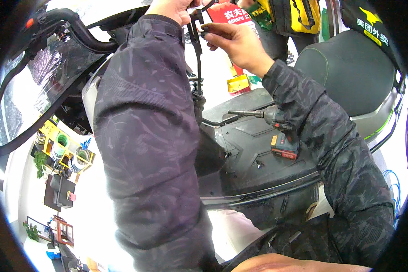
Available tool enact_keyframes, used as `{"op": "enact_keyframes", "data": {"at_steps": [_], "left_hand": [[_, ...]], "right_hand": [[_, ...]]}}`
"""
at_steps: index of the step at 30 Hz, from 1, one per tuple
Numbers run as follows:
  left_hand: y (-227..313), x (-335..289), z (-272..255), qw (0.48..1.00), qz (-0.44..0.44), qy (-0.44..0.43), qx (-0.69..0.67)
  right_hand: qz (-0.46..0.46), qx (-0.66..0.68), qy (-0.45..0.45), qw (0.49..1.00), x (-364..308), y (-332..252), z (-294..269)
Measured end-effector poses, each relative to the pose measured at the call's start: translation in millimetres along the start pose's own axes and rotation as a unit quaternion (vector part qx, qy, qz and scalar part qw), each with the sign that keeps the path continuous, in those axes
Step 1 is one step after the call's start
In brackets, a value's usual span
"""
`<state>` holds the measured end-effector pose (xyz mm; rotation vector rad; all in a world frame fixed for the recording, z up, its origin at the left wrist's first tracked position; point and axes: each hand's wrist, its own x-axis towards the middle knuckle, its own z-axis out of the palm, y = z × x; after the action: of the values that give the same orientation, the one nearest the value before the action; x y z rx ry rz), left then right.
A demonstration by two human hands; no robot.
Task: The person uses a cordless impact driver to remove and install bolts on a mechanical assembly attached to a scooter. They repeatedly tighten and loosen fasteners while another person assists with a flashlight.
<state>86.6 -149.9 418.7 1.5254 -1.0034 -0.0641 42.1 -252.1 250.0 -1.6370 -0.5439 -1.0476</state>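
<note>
My left hand is at the top edge, partly cut off, beside the upper end of a black metal bar. Its fingers look curled together, and what they hold is hidden. Just right of the bar, my right hand pinches a small dark piece between thumb and fingertips; its kind is too small to make out. Below my right forearm, a cordless driver with a long socket bit lies on the black scooter floorboard. The driver's red and black battery points toward me.
A dark scooter seat stands at the right, and a black handlebar grip with a windshield is at the upper left. Small loose screws lie on the floorboard. A yellow box is beyond it; a person stands behind.
</note>
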Motion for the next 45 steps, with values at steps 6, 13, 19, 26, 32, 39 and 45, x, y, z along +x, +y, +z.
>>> {"op": "enact_keyframes", "data": {"at_steps": [6, 13, 19, 26, 32, 39, 45], "left_hand": [[4.0, -6.1, 4.8, 0.998, -0.033, 0.018, -0.052], [6.3, -10.9, 6.1, 0.996, -0.040, -0.002, -0.078], [6.6, -11.4, 5.0, 0.995, -0.049, -0.028, -0.084], [6.2, -8.4, 5.6, 0.995, -0.044, -0.028, -0.085], [4.9, -4.6, 2.5, 0.996, -0.043, -0.032, -0.065], [4.4, -4.9, 3.0, 0.996, -0.066, -0.012, -0.064], [5.4, -7.1, 7.9, 0.994, -0.044, -0.016, -0.099]], "right_hand": [[-0.189, -0.118, 0.089, 0.971, -5.7, 8.4, 9.8], [-0.264, -0.165, 0.103, 0.945, -7.0, 9.3, 9.4], [-0.246, -0.165, 0.071, 0.952, -4.2, 8.8, 2.6], [-0.021, 0.016, 0.025, 0.999, -8.1, 1.1, 10.2], [0.039, 0.093, -0.035, 0.994, 1.4, -3.4, 1.2], [0.052, 0.046, -0.032, 0.997, 3.6, -6.1, -0.2], [-0.227, -0.201, 0.038, 0.952, 0.9, -1.7, -5.4]]}}
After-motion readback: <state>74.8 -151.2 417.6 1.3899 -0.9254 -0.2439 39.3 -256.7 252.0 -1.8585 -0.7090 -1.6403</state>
